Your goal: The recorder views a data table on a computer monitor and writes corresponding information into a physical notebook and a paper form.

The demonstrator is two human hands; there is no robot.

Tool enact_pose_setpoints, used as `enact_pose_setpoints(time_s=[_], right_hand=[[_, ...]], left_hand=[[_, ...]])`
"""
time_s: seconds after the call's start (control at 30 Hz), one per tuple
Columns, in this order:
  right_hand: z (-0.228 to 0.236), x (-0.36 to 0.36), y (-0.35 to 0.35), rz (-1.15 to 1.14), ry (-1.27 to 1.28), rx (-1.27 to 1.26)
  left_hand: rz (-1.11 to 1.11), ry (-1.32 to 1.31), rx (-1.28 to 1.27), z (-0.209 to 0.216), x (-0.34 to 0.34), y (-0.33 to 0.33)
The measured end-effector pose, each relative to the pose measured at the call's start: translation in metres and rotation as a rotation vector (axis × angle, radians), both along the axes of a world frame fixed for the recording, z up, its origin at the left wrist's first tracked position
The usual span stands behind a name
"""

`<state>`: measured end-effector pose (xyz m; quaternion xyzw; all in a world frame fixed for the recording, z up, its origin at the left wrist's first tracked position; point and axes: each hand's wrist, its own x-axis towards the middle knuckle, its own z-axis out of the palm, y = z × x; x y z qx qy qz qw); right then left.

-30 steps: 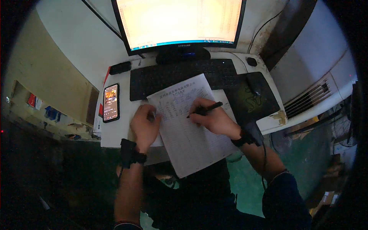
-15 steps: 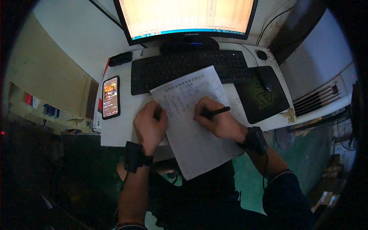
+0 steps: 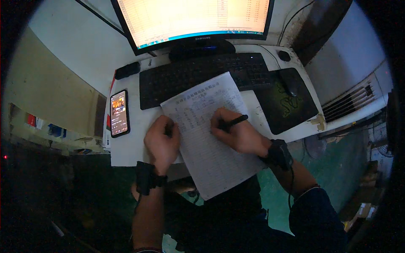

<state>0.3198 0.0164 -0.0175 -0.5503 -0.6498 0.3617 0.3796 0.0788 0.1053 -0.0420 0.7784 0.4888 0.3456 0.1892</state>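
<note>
A sheet of lined paper (image 3: 217,168), its upper part filled with handwriting, lies tilted on the white desk (image 3: 126,152); its lower end juts over the front edge above my lap. My right hand (image 3: 242,134) rests on the sheet, its fingers closed around a black pen (image 3: 238,121). The pen's tip is hidden under the fingers. At the paper's left edge my left hand (image 3: 162,141) is curled into a loose fist, touching the sheet with its side. I see nothing held in it. Each wrist carries a black strapped device with a cable.
Behind the paper stand a black keyboard (image 3: 185,80) and a lit monitor (image 3: 198,41) showing a table. A phone (image 3: 120,114) with its screen on lies at the left, below a black case (image 3: 128,71). A mouse (image 3: 289,82) sits on a dark mouse pad (image 3: 276,118) at the right.
The whole view has shifted slightly, moving the desk and monitor a little left in the picture. Both hands keep their poses, and the pen stays in my right hand.
</note>
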Motion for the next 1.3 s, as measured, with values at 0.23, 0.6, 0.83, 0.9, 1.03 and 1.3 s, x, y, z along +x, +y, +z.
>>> enact_pose_setpoints(time_s=[0.23,0.6,0.83,0.9,1.03,1.3], right_hand=[[-0.001,0.001,-0.001,-0.019,0.015,-0.027],[0.011,0.002,-0.001,-0.124,0.212,-0.263],[-0.004,0.010,-0.001,-0.070,0.054,-0.030],[-0.003,0.010,0.001,-0.046,0.056,-0.050],[-0.004,0.010,-0.001,-0.028,0.044,-0.030],[0.000,0.010,-0.002,-0.074,0.103,-0.105]], left_hand=[[-0.038,-0.074,0.026,-0.001,0.002,-0.002],[0.011,-0.035,-0.093,0.003,0.001,-0.002],[-0.021,-0.032,0.004,0.000,0.001,-0.002],[0.005,-0.015,-0.067,0.000,0.000,-0.001],[-0.003,-0.022,-0.076,0.001,0.000,-0.001],[-0.011,-0.012,-0.039,-0.001,-0.001,0.000]])
